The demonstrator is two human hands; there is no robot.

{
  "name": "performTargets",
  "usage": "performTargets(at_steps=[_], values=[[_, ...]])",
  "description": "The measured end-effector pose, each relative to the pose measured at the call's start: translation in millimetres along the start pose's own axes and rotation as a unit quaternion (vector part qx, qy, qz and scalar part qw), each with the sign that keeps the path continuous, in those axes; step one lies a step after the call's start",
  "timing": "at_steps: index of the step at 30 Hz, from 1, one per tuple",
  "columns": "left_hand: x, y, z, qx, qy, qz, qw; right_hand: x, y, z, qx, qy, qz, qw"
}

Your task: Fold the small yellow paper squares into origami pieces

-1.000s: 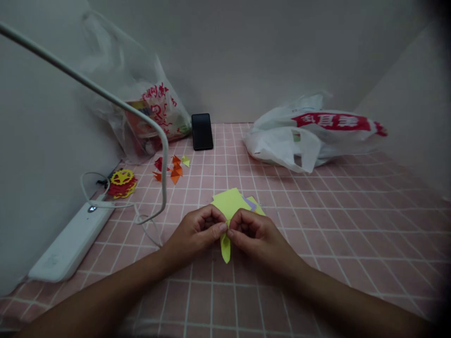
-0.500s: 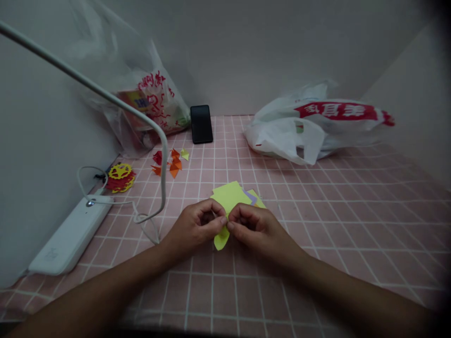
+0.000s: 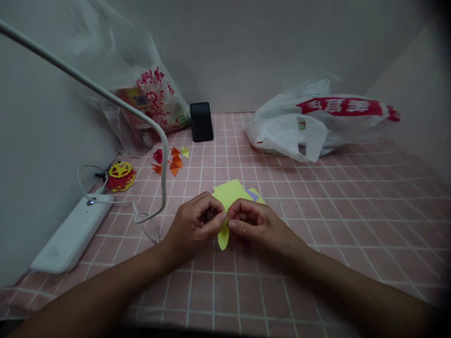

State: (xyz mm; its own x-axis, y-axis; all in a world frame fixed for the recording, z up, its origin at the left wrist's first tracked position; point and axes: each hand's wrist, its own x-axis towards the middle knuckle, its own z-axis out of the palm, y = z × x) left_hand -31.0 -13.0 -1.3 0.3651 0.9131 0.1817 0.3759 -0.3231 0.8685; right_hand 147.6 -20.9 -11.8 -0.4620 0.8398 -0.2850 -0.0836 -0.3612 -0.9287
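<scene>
Here we are at the pink checked bench [image 3: 317, 286], our left hand [image 3: 195, 223] and right hand [image 3: 259, 225] almost meeting, and look, the fingers of both are pinched tight on a small folded yellow paper [image 3: 223, 238]! Its pointed end pokes out below our thumbs, right between the hands. Just behind sits a pile of paper [image 3: 230, 190], yellow on top, a purple edge peeking out at the right. Farther back, off to the left, we spot little folded pieces [image 3: 175, 169] in orange, red and yellow, with a black phone [image 3: 202, 123] beyond them.
</scene>
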Motion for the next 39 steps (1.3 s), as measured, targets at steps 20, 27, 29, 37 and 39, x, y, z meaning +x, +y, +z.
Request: performTargets(at_steps=[20,27,29,37,39], values=[[-9,1,7,0.094,0.039,0.121,0.987,-4,-8,7,-0.029,0.023,-0.039,0.999],[-10,0,8,0.1,0.06,0.085,0.989,-4,-6,7,-0.031,0.035,-0.044,0.998],[-11,-1,8,0.106,0.059,0.091,0.988,-3,-5,6,-0.039,0.049,-0.055,0.997],[-13,0,7,0.099,0.082,0.038,0.991,-3,-6,-1,-0.025,0.083,-0.111,0.99],[-12,2,6,0.024,0.147,-0.022,0.989,-2,-5,-1,-0.019,0.093,-0.118,0.988]])
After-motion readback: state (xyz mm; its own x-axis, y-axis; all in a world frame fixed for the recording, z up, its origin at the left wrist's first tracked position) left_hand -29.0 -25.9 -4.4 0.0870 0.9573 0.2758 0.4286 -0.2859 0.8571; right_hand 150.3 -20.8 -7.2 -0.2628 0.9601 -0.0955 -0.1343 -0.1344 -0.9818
